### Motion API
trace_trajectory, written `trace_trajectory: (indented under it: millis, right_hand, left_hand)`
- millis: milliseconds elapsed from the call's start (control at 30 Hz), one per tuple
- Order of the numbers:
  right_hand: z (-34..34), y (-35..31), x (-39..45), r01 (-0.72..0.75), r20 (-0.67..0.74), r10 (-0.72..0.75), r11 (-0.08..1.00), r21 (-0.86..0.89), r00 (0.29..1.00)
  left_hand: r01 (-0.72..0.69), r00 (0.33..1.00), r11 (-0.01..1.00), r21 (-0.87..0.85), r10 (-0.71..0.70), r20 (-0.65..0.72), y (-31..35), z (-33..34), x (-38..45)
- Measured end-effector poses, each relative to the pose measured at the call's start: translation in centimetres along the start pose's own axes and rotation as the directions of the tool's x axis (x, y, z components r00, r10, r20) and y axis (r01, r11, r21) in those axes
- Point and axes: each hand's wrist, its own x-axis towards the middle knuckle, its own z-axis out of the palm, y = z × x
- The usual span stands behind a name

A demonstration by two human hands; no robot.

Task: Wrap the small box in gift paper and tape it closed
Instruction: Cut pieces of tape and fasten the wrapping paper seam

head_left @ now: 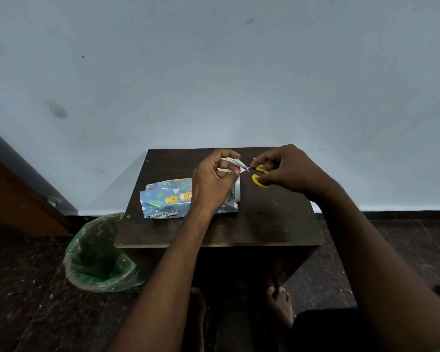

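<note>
Left hand pinches a tape strip; right hand grips yellow scissors. A crooked snip could nick fingertips or let tape curl.

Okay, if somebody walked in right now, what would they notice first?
Two hands meet over the far edge of a small dark table: the right hand works yellow-handled scissors toward something pinched in the left hand. Under the left hand lies animal-print gift paper. A green-lined bin stands on the floor, left.
</note>
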Motion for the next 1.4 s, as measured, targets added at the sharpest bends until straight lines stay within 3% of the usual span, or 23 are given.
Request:
trace_trajectory:
  millis: [367,567,733,900,967,1067,1133,1233,1400]
  right_hand:
    - [0.3,-0.3,0.1,0.020,-0.090,-0.027,0.996,-0.083,0.996]
    - [-0.3,0.3,0.1,-0.016,-0.072,0.014,0.999,-0.031,0.997]
    - [1.8,1.5,0.1,-0.199,-0.252,0.118,0.924,-0.325,0.960]
    - [4.7,2.1,-0.2,-0.229,-0.157,0.169,0.795,-0.561,0.973]
    - [4.9,2.0,0.2,-0.220,-0.191,0.137,0.812,-0.540,0.972]
    - [4.7,1.8,0.8,-0.195,-0.276,0.106,0.927,-0.320,0.955]
    - [4.2,1.1,0.8,-0.042,-0.272,-0.015,0.978,-0.202,0.962]
    - [4.2,0.0,0.5,0.194,-0.217,-0.236,0.961,-0.200,0.947]
    - [4.9,0.9,1.0,0.126,-0.220,-0.148,0.986,-0.112,0.964]
  left_hand:
    - [0.004,1.000,1.000,-0.028,-0.004,-0.006,-0.4,0.1,0.3]
    - [0.059,0.995,0.996,-0.067,-0.064,-0.073,-0.9,-0.1,0.5]
    - [0.069,0.996,0.990,-0.120,-0.075,-0.046,-0.7,-0.2,0.6]
    - [0.041,0.999,0.992,-0.117,-0.039,0.015,-0.5,-0.1,0.6]
    - [0.042,0.999,0.992,-0.120,-0.040,0.021,-0.4,-0.1,0.7]
    - [0.049,0.998,0.990,-0.130,-0.044,0.041,-0.4,-0.1,0.7]
    - [0.050,0.997,0.986,-0.161,-0.039,0.070,-0.3,0.0,0.7]
    - [0.051,0.992,0.979,-0.199,-0.026,0.126,0.1,0.0,0.6]
    - [0.087,0.992,0.958,-0.273,-0.057,0.116,0.2,0.1,0.5]
